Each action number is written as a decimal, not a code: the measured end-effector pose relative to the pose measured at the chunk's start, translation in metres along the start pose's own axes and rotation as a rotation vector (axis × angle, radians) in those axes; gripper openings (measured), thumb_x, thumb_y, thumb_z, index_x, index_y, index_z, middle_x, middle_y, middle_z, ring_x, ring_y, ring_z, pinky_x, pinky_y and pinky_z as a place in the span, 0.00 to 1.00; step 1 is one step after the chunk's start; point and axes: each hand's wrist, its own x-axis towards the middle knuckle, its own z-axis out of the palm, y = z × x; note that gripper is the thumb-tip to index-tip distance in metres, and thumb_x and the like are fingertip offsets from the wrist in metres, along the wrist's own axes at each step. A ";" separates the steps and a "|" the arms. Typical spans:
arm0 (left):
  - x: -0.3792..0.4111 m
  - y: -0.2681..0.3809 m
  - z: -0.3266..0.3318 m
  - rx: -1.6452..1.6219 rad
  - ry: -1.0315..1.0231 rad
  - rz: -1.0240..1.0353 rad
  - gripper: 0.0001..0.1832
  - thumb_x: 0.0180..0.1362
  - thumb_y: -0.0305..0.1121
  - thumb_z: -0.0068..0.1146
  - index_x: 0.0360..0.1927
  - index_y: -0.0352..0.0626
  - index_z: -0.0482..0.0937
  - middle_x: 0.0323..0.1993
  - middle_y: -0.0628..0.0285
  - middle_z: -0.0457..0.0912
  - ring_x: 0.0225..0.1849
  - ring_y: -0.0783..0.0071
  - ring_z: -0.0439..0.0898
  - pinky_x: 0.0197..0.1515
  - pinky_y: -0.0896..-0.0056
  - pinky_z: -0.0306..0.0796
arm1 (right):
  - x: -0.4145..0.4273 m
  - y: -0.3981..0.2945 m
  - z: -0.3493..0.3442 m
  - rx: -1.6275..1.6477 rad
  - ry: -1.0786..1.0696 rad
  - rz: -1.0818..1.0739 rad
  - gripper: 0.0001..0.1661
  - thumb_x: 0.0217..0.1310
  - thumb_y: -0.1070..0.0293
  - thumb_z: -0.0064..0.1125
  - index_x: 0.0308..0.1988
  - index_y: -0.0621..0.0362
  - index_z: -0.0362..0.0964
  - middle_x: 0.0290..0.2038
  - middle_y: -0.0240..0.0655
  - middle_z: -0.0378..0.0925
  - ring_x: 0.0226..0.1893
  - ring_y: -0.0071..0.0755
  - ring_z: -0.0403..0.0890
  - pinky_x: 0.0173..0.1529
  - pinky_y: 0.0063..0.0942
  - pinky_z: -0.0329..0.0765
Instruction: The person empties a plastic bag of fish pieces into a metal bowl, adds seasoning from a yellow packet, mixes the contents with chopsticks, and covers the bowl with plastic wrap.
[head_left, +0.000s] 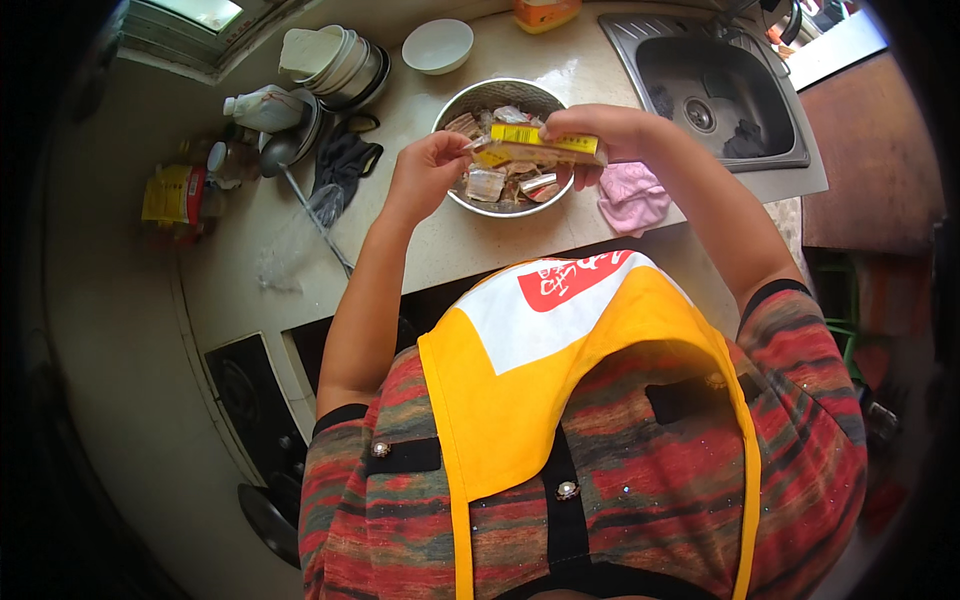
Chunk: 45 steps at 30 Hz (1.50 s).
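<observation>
My right hand (592, 135) grips one end of a yellow-labelled clear plastic packet (525, 154), held tilted over a round metal basin (504, 213). The fingertips of my left hand (442, 159) pinch the packet's other end, at its clear film. Beneath the packet, brownish ribbed pieces (486, 184) and crumpled clear plastic lie in the basin. What is inside the packet cannot be told for sure. A pink cloth (634, 196) lies on the counter just below my right forearm.
At the right is a steel sink (724, 97) with a dark cloth (744, 140) in it. A white bowl (438, 46) stands behind the basin. To the left are stacked bowls (341, 71), a metal ladle (307, 206), black gloves or cloth (343, 161), a white plastic bottle (266, 109) and jars.
</observation>
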 end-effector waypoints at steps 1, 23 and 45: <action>-0.001 0.000 -0.002 -0.001 0.006 -0.010 0.08 0.53 0.19 0.57 0.38 0.36 0.77 0.30 0.66 0.80 0.32 0.83 0.77 0.36 0.82 0.72 | 0.001 0.000 0.001 -0.005 -0.027 -0.008 0.31 0.54 0.46 0.47 0.42 0.65 0.71 0.25 0.42 0.79 0.22 0.30 0.82 0.26 0.24 0.80; 0.084 0.027 0.038 0.060 -0.030 0.147 0.08 0.53 0.20 0.58 0.37 0.36 0.78 0.33 0.67 0.80 0.36 0.83 0.77 0.41 0.81 0.72 | -0.046 -0.001 -0.034 0.036 0.268 -0.102 0.31 0.55 0.48 0.47 0.47 0.66 0.67 0.29 0.46 0.79 0.23 0.34 0.81 0.27 0.26 0.80; 0.043 0.119 0.003 0.242 -0.318 0.504 0.08 0.51 0.23 0.60 0.36 0.39 0.80 0.33 0.62 0.81 0.37 0.77 0.78 0.43 0.75 0.72 | -0.033 0.036 -0.013 0.248 -0.150 -0.455 0.42 0.47 0.46 0.58 0.56 0.63 0.60 0.43 0.46 0.76 0.36 0.36 0.80 0.41 0.29 0.78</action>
